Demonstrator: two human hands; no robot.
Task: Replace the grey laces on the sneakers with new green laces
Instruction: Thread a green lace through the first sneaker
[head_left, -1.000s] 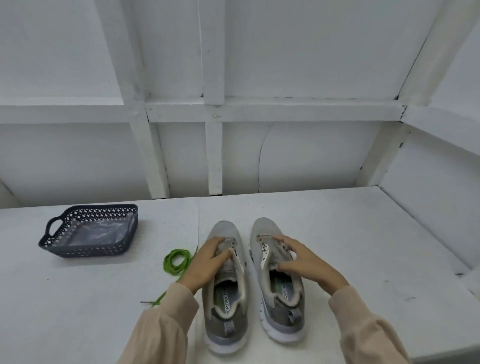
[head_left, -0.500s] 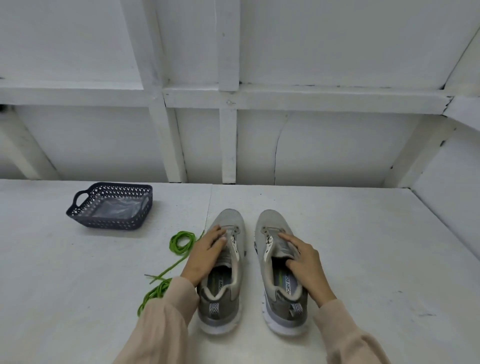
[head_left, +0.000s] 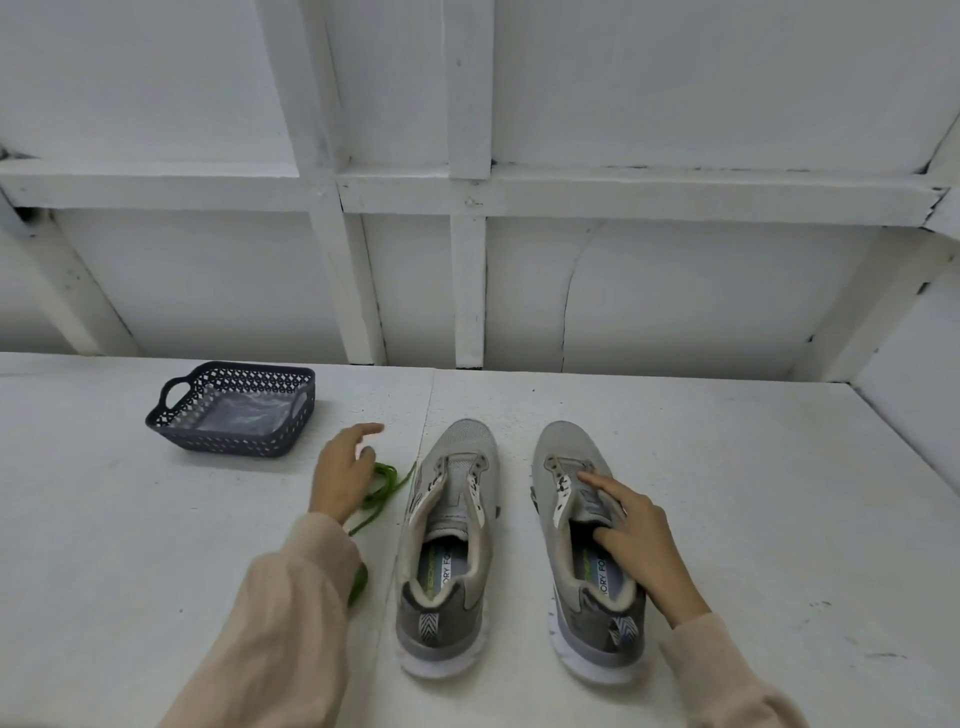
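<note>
nearest the camera two beige sleeves come in from the bottom edge, the left sleeve (head_left: 280, 623) and the right sleeve (head_left: 727, 680), both lying over the white table (head_left: 727, 493). between them two grey sneakers with white soles stand side by side, heels toward the person and toes pointing at the wall, a little apart and not touching. the left sneaker (head_left: 457, 499) stands free with no hand on it, its tongue flat and the dark eyelet holes showing along both edges of the opening. the right hand (head_left: 636, 540) grips the right sneaker (head_left: 592, 623): the thumb is tucked down inside the opening, the fingers lie on top with the forefinger stretched forward along the tongue, and the upper is pinched between them. to the left of the left sneaker the green laces (head_left: 382, 491) lie in a loose tangle on the table, one strand trailing back toward the person and passing under the left sleeve. the left hand (head_left: 340, 475) is over the far end of that tangle, palm down, fingers loosely spread and slightly curved, forefinger reaching forward; whether the fingertips touch the laces i cannot tell, since the hand hides that part. farther back and to the left, well apart from the shoes, sits a dark perforated basket (head_left: 234, 439) with handles and a clear plastic sheet in its bottom. behind the table rises a white wall (head_left: 675, 291) of painted boards and beams.
</note>
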